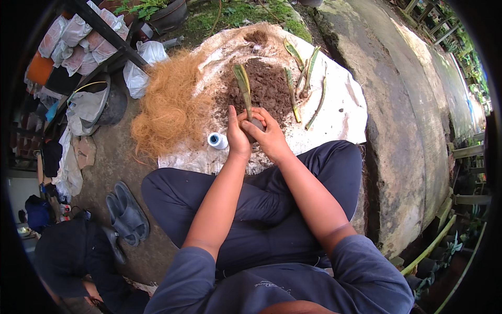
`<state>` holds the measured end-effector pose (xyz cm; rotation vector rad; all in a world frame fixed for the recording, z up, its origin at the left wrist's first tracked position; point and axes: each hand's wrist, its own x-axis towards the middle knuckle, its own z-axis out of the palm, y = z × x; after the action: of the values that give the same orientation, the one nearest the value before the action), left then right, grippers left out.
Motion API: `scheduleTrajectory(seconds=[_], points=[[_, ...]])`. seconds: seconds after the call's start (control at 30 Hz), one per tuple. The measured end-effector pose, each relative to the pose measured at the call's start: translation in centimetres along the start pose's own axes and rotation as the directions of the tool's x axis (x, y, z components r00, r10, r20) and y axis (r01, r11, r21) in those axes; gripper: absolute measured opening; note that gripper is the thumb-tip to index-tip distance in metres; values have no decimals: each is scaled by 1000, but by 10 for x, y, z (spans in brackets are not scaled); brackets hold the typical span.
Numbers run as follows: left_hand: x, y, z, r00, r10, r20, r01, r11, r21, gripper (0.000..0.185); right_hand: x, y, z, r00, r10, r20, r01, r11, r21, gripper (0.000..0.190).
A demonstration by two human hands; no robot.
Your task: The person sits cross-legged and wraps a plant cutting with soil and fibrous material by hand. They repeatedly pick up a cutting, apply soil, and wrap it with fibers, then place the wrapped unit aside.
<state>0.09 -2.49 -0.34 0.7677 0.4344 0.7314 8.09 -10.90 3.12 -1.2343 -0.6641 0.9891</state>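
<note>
Both hands are cupped around a dark ball of soil [256, 125], from which a snake plant leaf [244, 84] stands up. My left hand [238, 135] presses the ball from the left, its thumb pointing up beside the leaf. My right hand [268, 135] closes over the ball from the right, thumb across its near side. Just left of my left hand is a spool of white thread [217, 141]. Beyond the hands a heap of moist soil [266, 88] lies on a white woven sack [337, 121]. More snake plant leaves [310, 70] lie right of the soil.
Brown coconut fibre [168, 110] is heaped at the sack's left. Farther left are a black bucket [111, 104], wrapped bundles [74, 35] on a rack and grey sandals [127, 214]. Another person [74, 259] bends at lower left. A concrete ledge [392, 117] runs along the right.
</note>
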Motion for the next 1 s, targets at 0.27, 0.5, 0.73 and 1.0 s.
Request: scheduleTrajectory(seconds=[0.27, 0.5, 0.73, 1.0], points=[[-5, 12, 8, 993, -116, -34, 110, 984, -143, 79, -1, -6, -2, 986, 130, 100, -164, 829, 535, 38], [-5, 7, 2, 997, -72, -31, 67, 991, -116, 77, 1, 12, -3, 995, -3, 100, -54, 822, 567, 36], [-5, 26, 20, 993, -120, -4, 116, 966, -230, 84, -8, -12, 5, 987, 75, 144, -152, 737, 658, 39], [-4, 16, 11, 995, -104, 3, 103, 980, -172, 82, 1, 26, 5, 976, -214, -48, 219, 963, 158, 29]])
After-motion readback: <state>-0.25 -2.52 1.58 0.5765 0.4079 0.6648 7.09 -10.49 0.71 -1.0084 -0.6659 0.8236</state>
